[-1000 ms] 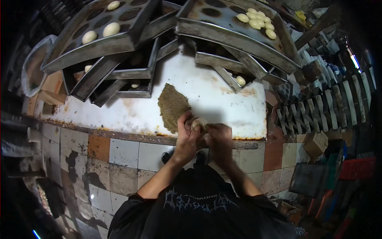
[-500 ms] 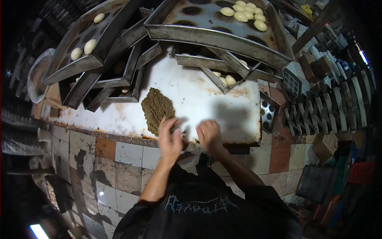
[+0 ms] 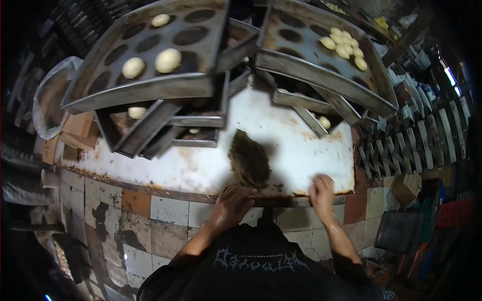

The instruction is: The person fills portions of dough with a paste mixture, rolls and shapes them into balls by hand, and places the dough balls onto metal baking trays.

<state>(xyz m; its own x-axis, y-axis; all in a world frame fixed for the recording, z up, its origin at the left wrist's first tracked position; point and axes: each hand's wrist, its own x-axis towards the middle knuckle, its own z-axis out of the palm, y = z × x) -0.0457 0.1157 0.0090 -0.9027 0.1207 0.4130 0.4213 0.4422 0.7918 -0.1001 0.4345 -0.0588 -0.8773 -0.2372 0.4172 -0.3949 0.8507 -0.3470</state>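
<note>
A dark greenish-brown lump of soft, coarse paste [image 3: 250,159] lies on the white tabletop [image 3: 186,165], close to its front edge. My left hand [image 3: 232,206] is at the near end of the lump, fingers slightly bent and apart from the thumb. Whether its fingertips touch the paste is hard to see. Farther right, my right hand [image 3: 322,192] hovers over the front edge with its fingers curled in; anything inside them is hidden. Small dark crumbs [image 3: 277,187] are scattered beside the lump.
Metal trays with round dark hollows stand in crisscross stacks at the back left [image 3: 145,86] and back right [image 3: 321,71]. Pale dough balls [image 3: 168,60] sit on the left tray, and a cluster of smaller ones [image 3: 343,42] on the right. A plastic bag [image 3: 50,100] hangs at far left.
The camera view has turned, so table and trays appear farther right. My left hand has drawn back from the paste's side to its near end; my right hand has moved away to the right.
</note>
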